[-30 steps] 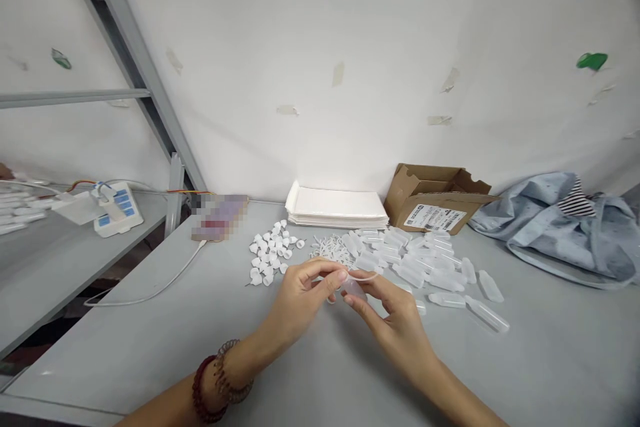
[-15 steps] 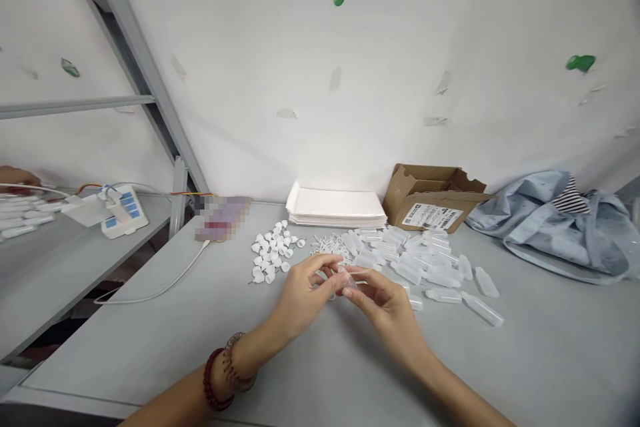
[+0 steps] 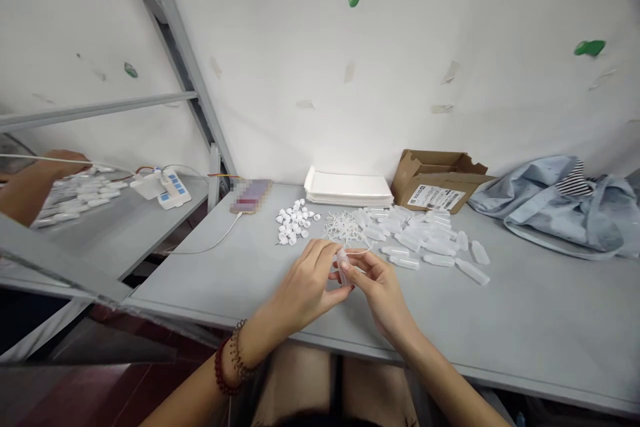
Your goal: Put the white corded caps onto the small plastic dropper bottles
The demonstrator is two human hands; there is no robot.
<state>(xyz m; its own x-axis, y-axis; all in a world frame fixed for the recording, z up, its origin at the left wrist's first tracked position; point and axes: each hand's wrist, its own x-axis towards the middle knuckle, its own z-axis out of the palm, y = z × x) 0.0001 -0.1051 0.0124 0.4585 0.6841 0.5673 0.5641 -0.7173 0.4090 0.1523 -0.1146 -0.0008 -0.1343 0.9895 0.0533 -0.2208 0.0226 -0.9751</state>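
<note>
Close to the table's front edge, both hands meet around a small translucent plastic bottle, which stands nearly upright. My left hand is closed on it, fingers at its top and thumb near its lower end. My right hand grips its right side with thumb and fingers. A thin white strip curves out by the right fingers; where it ends is hidden. Just beyond the hands lie a heap of thin white pieces, a pile of small white pointed caps and many similar translucent bottles.
Behind the heaps are a stack of white trays or envelopes and an open cardboard box. Blue cloth lies at right. A phone on a cable, a power strip and another person's hand are at left.
The view has tipped down and turned left, showing the table's front edge. The bottle now stands more upright, and my left thumb has shifted down along it.
</note>
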